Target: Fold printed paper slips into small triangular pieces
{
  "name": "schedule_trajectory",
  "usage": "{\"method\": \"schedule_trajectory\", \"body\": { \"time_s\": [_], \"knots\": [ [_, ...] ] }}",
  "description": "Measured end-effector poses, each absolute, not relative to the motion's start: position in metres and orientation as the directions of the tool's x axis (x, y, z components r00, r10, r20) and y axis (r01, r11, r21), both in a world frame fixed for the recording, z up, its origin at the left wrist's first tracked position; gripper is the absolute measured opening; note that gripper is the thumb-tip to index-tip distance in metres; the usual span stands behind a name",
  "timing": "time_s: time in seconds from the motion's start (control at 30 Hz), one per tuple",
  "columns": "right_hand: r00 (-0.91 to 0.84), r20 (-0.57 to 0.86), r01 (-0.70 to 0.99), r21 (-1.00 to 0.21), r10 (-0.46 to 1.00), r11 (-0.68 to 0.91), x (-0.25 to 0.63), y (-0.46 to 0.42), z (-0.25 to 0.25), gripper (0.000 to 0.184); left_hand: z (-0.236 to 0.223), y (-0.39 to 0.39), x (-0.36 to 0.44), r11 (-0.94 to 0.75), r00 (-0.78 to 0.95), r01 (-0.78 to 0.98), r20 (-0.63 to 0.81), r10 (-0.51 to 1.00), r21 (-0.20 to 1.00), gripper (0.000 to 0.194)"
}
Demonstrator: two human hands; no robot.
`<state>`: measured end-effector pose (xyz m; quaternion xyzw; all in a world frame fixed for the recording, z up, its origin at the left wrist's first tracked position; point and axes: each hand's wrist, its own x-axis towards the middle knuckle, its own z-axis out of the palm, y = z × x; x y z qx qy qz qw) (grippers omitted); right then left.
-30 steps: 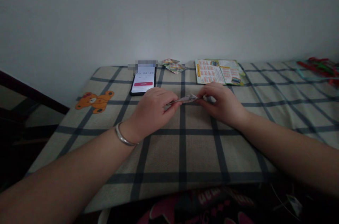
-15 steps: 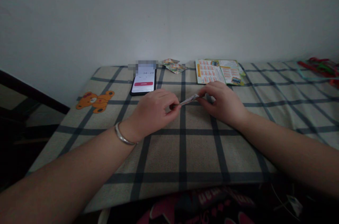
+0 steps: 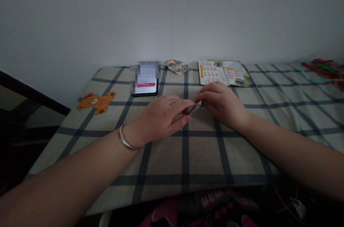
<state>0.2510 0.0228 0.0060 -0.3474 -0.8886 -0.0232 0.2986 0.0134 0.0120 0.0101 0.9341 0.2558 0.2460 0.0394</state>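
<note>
A small folded piece of paper (image 3: 197, 106), light on the side that shows, is held just above the checked tablecloth between my two hands. My left hand (image 3: 162, 116), with a silver bangle at the wrist, closes on its near left end; thumb and forefinger grip it. The fingers of my right hand (image 3: 224, 101) pinch the other end. Most of the paper is hidden by the fingers. Behind the hands, two folded printed paper pieces (image 3: 178, 69) lie overlapping near the wall.
A phone (image 3: 146, 89) with a lit, partly blurred screen lies behind my left hand. Printed leaflets (image 3: 213, 73) lie beyond my right hand. An orange teddy bear figure (image 3: 96, 102) is at the left. Red and green items (image 3: 326, 69) sit at the far right. A wall (image 3: 172, 15) borders the back.
My left hand has shifted right, closer to my right hand, and its fingers have moved along the paper. The paper now shows shorter and more tilted. My right hand has barely moved.
</note>
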Motion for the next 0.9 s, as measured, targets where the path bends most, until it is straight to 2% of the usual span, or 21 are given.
{"method": "schedule_trajectory", "body": {
  "time_s": [0.1, 0.27, 0.43, 0.6, 0.73, 0.9],
  "knots": [
    [-0.601, 0.522, 0.610, -0.190, 0.606, 0.769, 0.2517, 0.0269, 0.0031, 0.019, 0.0086, 0.0125, 0.0130, -0.880, 0.760, 0.417, 0.445, 0.474, 0.226, 0.033],
    [-0.674, 0.496, 0.530, -0.193, 0.548, 0.826, 0.2480, 0.0294, -0.0025, 0.018, 0.0068, 0.0136, 0.0168, -0.876, 0.751, 0.453, 0.460, 0.474, 0.163, 0.045],
    [-0.716, 0.448, 0.489, -0.225, 0.535, 0.843, 0.2435, 0.0276, -0.0021, 0.013, 0.0071, 0.0158, 0.0181, -0.904, 0.768, 0.410, 0.487, 0.416, 0.125, 0.028],
    [-0.691, 0.452, 0.493, -0.275, 0.564, 0.825, 0.2432, 0.0268, 0.0003, 0.010, 0.0073, 0.0174, 0.0173, -0.904, 0.763, 0.423, 0.516, 0.390, 0.058, 0.021],
    [-0.654, 0.471, 0.507, -0.309, 0.593, 0.805, 0.2433, 0.0252, 0.0016, 0.020, 0.0100, 0.0158, 0.0155, -0.874, 0.724, 0.485, 0.577, 0.378, -0.036, 0.017],
    [-0.577, 0.485, 0.531, -0.390, 0.658, 0.753, 0.2458, 0.0248, 0.0023, 0.020, 0.0148, 0.0124, 0.0140, -0.800, 0.669, 0.588, 0.629, 0.396, -0.121, 0.018]
  ]
}}
